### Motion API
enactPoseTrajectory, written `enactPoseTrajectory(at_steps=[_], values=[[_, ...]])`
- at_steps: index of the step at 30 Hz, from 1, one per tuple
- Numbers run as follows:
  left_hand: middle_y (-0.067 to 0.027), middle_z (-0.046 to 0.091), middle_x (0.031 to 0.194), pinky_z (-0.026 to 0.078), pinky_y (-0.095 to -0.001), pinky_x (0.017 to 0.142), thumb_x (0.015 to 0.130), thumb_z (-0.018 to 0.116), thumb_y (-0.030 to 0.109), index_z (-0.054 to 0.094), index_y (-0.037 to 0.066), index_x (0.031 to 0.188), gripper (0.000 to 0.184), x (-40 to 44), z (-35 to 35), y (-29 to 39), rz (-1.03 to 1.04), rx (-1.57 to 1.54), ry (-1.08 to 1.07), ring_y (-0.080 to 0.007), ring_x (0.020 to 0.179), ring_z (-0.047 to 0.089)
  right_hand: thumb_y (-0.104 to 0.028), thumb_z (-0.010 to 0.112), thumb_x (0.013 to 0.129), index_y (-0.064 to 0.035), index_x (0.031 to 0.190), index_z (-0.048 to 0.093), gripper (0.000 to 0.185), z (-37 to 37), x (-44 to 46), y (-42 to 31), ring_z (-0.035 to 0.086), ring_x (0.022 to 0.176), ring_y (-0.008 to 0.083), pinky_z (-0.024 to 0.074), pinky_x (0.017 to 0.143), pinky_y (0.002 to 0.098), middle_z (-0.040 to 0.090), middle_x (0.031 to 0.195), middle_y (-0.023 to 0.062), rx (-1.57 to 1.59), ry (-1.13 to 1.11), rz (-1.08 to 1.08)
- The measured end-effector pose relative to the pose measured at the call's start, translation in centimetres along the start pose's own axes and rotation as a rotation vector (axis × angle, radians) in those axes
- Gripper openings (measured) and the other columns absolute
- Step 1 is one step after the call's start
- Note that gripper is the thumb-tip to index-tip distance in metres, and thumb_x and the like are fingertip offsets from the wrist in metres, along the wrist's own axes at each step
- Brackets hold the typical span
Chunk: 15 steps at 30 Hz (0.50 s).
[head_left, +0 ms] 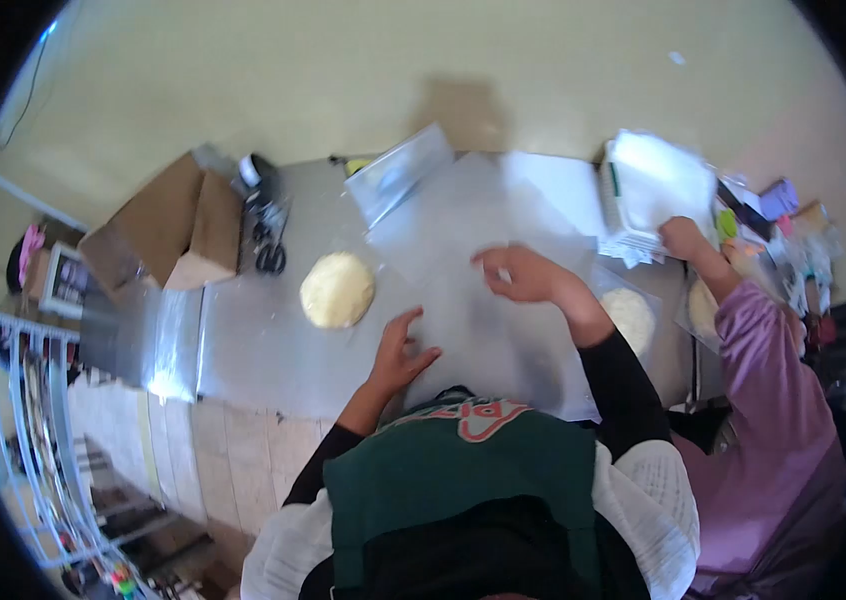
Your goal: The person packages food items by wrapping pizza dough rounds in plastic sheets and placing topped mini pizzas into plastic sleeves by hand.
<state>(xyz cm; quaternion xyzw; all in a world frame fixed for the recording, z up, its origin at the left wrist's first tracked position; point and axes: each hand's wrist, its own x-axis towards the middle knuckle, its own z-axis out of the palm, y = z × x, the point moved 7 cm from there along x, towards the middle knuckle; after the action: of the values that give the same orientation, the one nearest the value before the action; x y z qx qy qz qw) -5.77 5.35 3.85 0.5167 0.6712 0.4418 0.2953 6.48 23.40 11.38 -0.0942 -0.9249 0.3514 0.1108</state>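
Observation:
A round, pale yellow disc [338, 290], like dough, lies on the grey table [253, 350] left of centre. Just to its lower right is my left hand [402, 354], empty, with thumb and fingers apart. My right hand [521, 274] hovers over the middle of the table, its fingers spread and slightly bent, holding nothing. Behind it a clear plastic sheet or bag [400, 175] lies near the wall. A second pale disc [628, 320] rests on plastic to the right, beside my right forearm.
An open cardboard box [158, 220] and a black corded item [265, 215] stand at the back left. At the right, a co-worker's hand [683, 238] touches a stack of white sheets [655, 185]. Beyond are a purple item [778, 199] and plastic bags.

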Motion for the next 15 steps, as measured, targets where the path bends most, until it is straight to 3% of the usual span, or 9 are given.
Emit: enactPoseTrajectory(at_steps=[2, 4, 5, 7, 8, 11, 14, 15], values=[[-0.0136, 0.035, 0.134, 0.041, -0.0373, 0.093, 0.064, 0.079, 0.02, 0.014, 0.009, 0.14, 0.101, 0.4, -0.9, 0.9, 0.006, -0.098, 0.05, -0.0241, 0.121, 0.038, -0.015, 0.058, 0.082, -0.0023, 0.069, 0.054, 0.019, 2.2, -0.4, -4.4, 0.061, 0.087, 0.0261, 0.0448, 0.074, 0.0373, 0.061, 0.106, 0.0137, 0.468, -0.29, -0.005], [-0.014, 0.033, 0.136, 0.038, -0.0376, 0.097, 0.062, 0.08, 0.018, 0.006, 0.009, 0.141, 0.109, 0.7, -1.6, 1.5, 0.016, -0.218, -0.06, -0.0238, 0.122, 0.037, -0.016, 0.059, 0.083, -0.0027, 0.07, 0.056, 0.019, 3.0, -0.9, -7.8, 0.061, 0.092, 0.026, 0.0448, 0.08, 0.0382, 0.062, 0.104, 0.014, 0.907, -0.493, 0.04], [-0.0142, 0.031, 0.137, 0.036, -0.0377, 0.098, 0.061, 0.08, 0.017, 0.001, 0.008, 0.141, 0.113, 0.5, -1.5, 1.8, 0.026, -0.285, -0.121, -0.0236, 0.123, 0.036, -0.018, 0.059, 0.083, -0.0024, 0.073, 0.056, 0.019, 2.9, -0.5, -8.6, 0.06, 0.094, 0.028, 0.0439, 0.083, 0.04, 0.063, 0.103, 0.0145, 1.132, -0.426, -0.034], [-0.013, 0.039, 0.132, 0.037, -0.0372, 0.097, 0.063, 0.079, 0.015, 0.015, 0.006, 0.138, 0.099, 0.1, -1.6, 1.9, -0.068, -0.528, -0.177, -0.023, 0.119, 0.041, -0.02, 0.061, 0.083, -0.0018, 0.079, 0.058, 0.019, 2.5, 0.5, -8.9, 0.058, 0.098, 0.0319, 0.042, 0.089, 0.0437, 0.063, 0.099, 0.0153, 1.565, -0.257, -0.179], [-0.0123, 0.042, 0.13, 0.038, -0.0369, 0.097, 0.064, 0.078, 0.014, 0.022, 0.004, 0.137, 0.092, -0.2, -1.3, 1.9, -0.114, -0.652, -0.21, -0.0227, 0.117, 0.044, -0.022, 0.061, 0.083, -0.0029, 0.083, 0.058, 0.019, 3.1, 0.8, -7.7, 0.058, 0.098, 0.0328, 0.0415, 0.09, 0.0444, 0.063, 0.1, 0.0163, 1.629, -0.206, -0.14], [-0.0099, 0.057, 0.112, 0.041, -0.0351, 0.093, 0.074, 0.07, 0.012, 0.049, 0.0, 0.118, 0.051, -1.9, -1.8, -0.6, -0.3, -0.703, -0.314, -0.0212, 0.106, 0.053, -0.026, 0.059, 0.084, -0.0054, 0.092, 0.057, 0.022, 3.4, 2.4, -4.8, 0.056, 0.101, 0.0349, 0.0391, 0.093, 0.0472, 0.061, 0.103, 0.0182, 1.807, -0.062, -0.035], [-0.0084, 0.063, 0.094, 0.046, -0.0353, 0.087, 0.084, 0.06, 0.011, 0.06, -0.001, 0.095, 0.017, -3.8, -3.8, -3.2, -0.408, -1.016, -0.101, -0.0192, 0.093, 0.059, -0.029, 0.055, 0.087, -0.0068, 0.091, 0.056, 0.023, 4.2, 4.6, -4.7, 0.054, 0.104, 0.0355, 0.0371, 0.095, 0.0497, 0.059, 0.108, 0.0181, 1.926, 0.064, 0.142], [-0.0088, 0.062, 0.093, 0.047, -0.0361, 0.084, 0.086, 0.058, 0.012, 0.06, -0.001, 0.094, 0.016, -4.1, -5.3, -3.3, -0.398, -1.061, 0.024, -0.0199, 0.09, 0.06, -0.03, 0.053, 0.088, -0.0076, 0.09, 0.056, 0.023, 5.2, 5.3, -3.7, 0.054, 0.105, 0.0355, 0.0379, 0.094, 0.0496, 0.058, 0.11, 0.0182, 1.921, 0.123, 0.261]])
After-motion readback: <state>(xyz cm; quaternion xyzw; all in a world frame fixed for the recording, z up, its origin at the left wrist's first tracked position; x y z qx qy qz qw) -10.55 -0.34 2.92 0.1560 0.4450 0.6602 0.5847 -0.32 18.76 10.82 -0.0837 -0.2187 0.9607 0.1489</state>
